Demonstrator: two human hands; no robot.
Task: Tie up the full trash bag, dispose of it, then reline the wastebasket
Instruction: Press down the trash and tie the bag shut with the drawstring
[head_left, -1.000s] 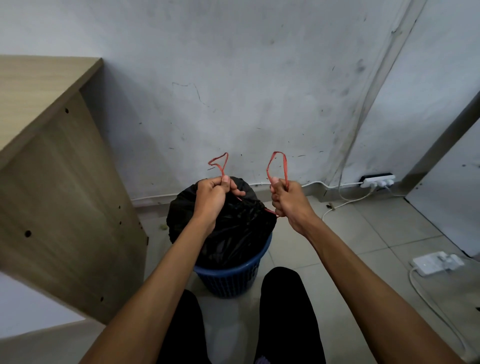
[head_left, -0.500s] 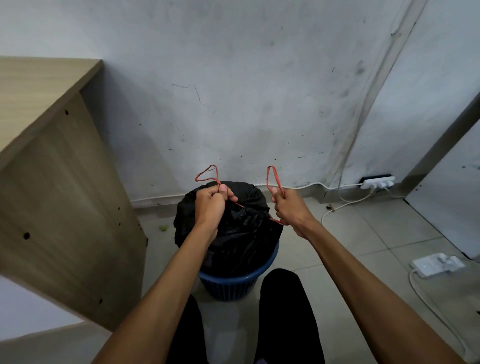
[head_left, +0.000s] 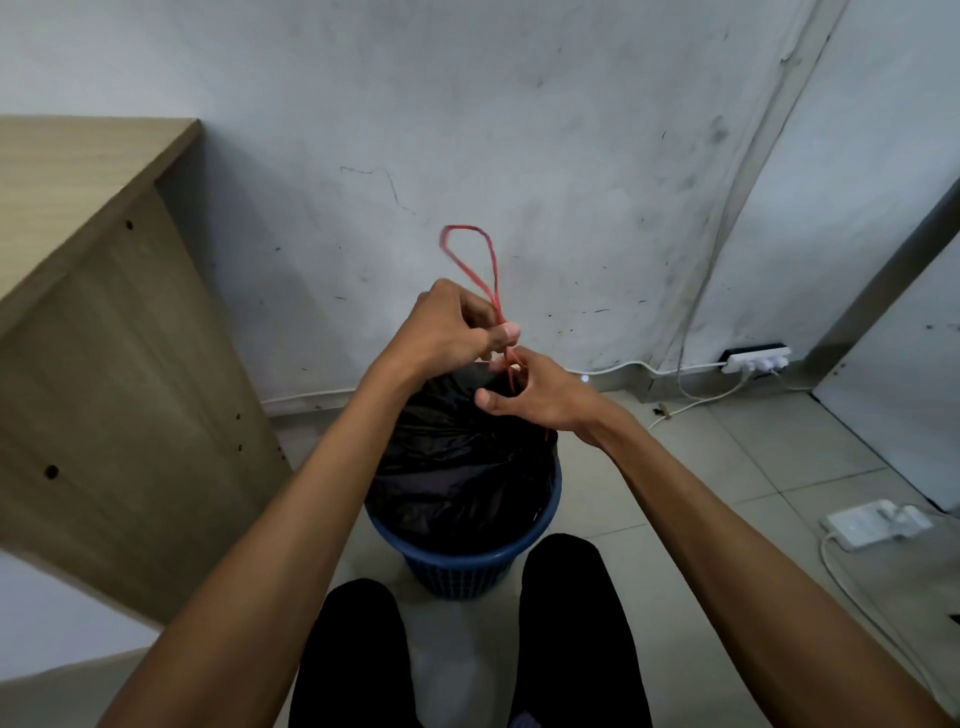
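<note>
Hands converged since half a second ago: then apart, one red loop each; now meeting at frame centre above bag neck. Left hand (head_left: 451, 332) pinches red drawstring (head_left: 475, 265), loop standing up. Right hand (head_left: 540, 396) curls round strand below. Black trash bag (head_left: 457, 467) in blue wastebasket (head_left: 467, 564), lower centre. Judgement: knot being formed; disposal, relining not begun
</note>
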